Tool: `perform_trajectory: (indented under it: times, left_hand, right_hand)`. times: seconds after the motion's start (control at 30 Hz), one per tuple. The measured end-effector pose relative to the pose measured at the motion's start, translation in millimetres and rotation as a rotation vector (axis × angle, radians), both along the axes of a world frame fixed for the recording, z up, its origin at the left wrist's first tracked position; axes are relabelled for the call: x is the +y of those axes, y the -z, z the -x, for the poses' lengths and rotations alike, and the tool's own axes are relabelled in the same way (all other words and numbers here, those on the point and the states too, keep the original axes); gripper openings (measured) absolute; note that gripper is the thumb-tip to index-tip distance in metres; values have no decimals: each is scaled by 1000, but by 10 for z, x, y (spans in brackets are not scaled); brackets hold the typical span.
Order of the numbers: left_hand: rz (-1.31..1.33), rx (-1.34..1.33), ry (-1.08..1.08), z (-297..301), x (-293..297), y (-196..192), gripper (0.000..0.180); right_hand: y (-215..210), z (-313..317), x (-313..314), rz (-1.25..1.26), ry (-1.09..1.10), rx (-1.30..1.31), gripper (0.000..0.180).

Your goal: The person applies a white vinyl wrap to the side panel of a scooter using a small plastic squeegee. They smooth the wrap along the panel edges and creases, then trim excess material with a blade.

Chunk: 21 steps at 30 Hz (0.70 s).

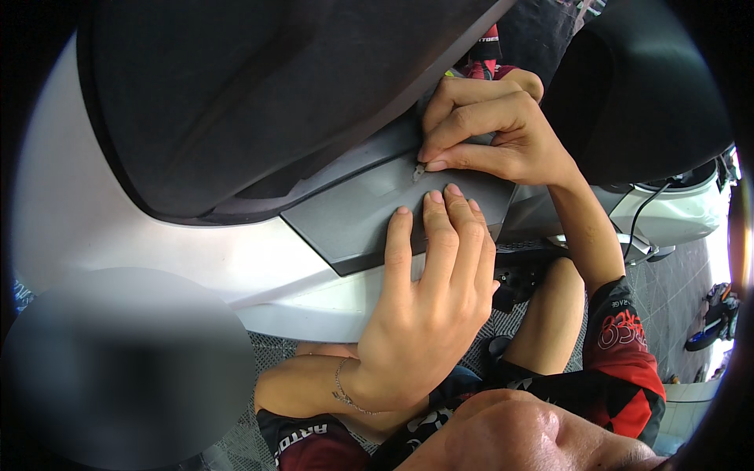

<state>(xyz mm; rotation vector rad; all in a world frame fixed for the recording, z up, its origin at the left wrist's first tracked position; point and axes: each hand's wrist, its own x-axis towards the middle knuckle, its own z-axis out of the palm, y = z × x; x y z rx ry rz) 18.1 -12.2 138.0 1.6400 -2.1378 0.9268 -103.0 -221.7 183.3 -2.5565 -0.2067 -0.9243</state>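
A dark grey trim panel [345, 224] is set into the white body of a motor scooter, below its black seat. My left hand [432, 298], with a thin chain bracelet at the wrist, rests its spread fingertips on this panel. Above it, my right hand [491, 133] is closed in a pinch, thumb and forefinger pressed together at the panel's upper part. A small pale scrap [419, 172] shows at those fingertips, against the panel; its exact kind is too small to tell.
The black seat [236, 102] overhangs the panel, and white bodywork [181, 251] curves beneath it. On the right are another dark seat [636, 94] and a white scooter body [667, 212] with a black cable. A blurred round patch covers the lower left.
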Motion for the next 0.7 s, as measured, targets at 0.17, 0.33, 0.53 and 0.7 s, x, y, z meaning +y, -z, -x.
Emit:
perform_trajectory:
  times: [0.17,0.33,0.53,0.7]
  left_hand:
    - [-1,7,1,-12,5,-6,47]
    - [5,6,-2,-6,0,4,47]
    - [-3,9,1,-5,4,-6,46]
    - [-2,5,-6,-5,6,-4,44]
  right_hand:
    - [-20,-22,31,19,13,-1,11]
    - [-21,-18,24,33,12,-2,10]
    - [11,-42,4,16,-14,-27,10]
    - [26,-67,2,18,-24,-36,10]
